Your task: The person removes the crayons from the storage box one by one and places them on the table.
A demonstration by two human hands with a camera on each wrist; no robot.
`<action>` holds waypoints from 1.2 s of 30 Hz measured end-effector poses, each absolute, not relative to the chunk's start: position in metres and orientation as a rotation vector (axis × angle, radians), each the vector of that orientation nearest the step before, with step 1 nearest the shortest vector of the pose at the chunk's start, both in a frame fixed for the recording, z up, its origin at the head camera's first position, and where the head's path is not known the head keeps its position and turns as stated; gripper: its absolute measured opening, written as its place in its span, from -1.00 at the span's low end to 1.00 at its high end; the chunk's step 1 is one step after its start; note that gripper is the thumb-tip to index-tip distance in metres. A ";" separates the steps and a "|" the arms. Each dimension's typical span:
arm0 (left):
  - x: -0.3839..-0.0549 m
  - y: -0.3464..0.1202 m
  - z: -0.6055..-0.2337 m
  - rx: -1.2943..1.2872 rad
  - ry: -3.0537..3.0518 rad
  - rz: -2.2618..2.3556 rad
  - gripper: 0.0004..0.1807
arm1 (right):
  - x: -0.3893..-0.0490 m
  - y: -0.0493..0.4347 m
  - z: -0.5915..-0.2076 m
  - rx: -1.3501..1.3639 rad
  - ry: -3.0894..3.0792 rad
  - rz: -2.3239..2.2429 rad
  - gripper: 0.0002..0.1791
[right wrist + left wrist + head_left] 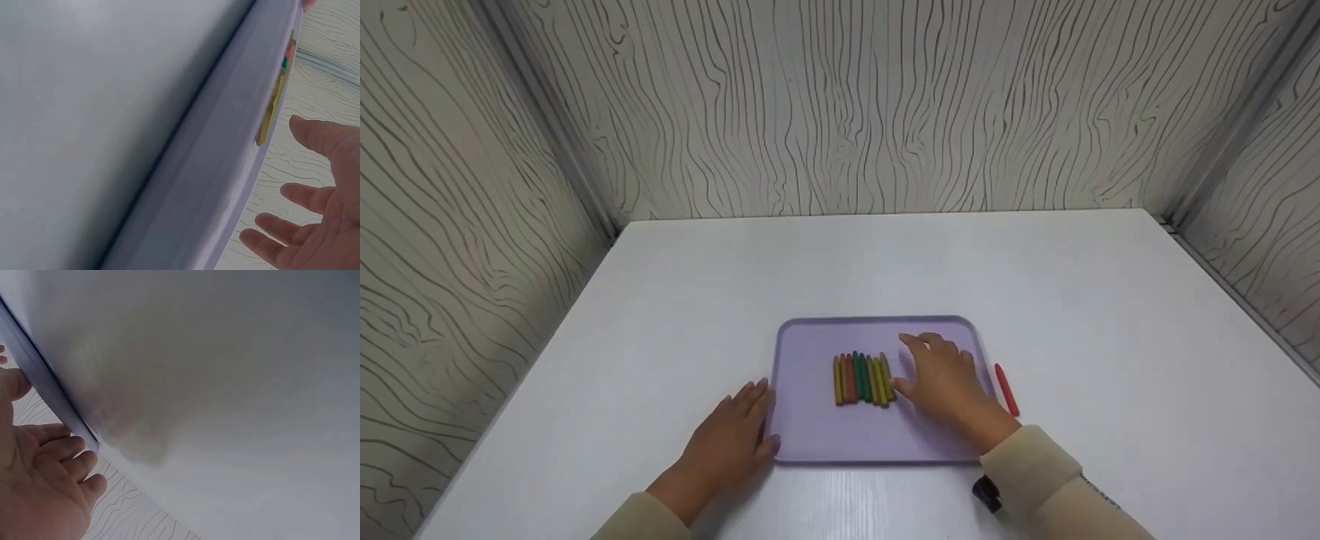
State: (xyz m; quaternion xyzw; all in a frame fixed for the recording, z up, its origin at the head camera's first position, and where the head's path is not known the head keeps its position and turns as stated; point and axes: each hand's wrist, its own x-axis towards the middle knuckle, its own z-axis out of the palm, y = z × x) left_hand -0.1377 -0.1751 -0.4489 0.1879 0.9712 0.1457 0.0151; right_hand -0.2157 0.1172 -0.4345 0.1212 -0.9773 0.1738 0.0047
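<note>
Several crayons (pixel 861 379) in yellow, red and green lie side by side in a row on a purple tray (pixel 810 442). Over the tray's right half my right hand (pixel 949 379) is spread, holding nothing, its thumb tip at the yellow end of the row. The right wrist view also shows this hand (pixel 320 197) with fingers apart, beyond the tray's rim (pixel 225 185). My left hand (pixel 727 435) rests by the tray's left edge, fingers extended along it. In the left wrist view its fingers (pixel 62 447) lie loosely bent at the rim.
A single red crayon (pixel 1006 390) lies on the white table (pixel 1110 337), just outside the tray's right edge. Near the right sleeve sits a small black object (pixel 987 493). Wood-patterned panels (pixel 847 112) stand behind the table and at both sides.
</note>
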 end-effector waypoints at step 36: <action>-0.141 -0.175 -0.455 0.537 3.036 0.447 -0.30 | -0.227 0.101 -0.439 0.276 -3.172 0.927 -0.44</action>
